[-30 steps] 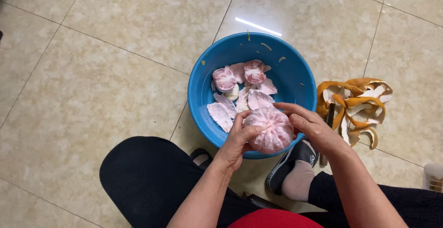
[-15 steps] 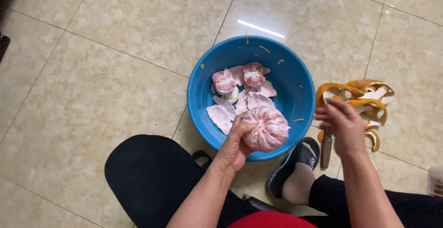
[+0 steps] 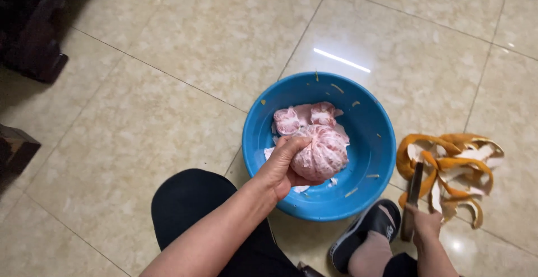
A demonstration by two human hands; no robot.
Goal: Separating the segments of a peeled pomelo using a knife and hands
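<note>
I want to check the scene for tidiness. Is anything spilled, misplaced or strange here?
Yes. A heap of orange peel lies on the bare tiled floor right of the blue basin, not in any container. Small peel scraps dot the basin's inside.

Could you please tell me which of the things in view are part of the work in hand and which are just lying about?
In use:
- peeled pomelo, held by the left hand
- knife, gripped by the right hand
- blue basin with loose pomelo segments
- orange peel pile, beside the basin

Lying about:
- dark furniture, upper left
- black slipper, worn on the foot
</note>
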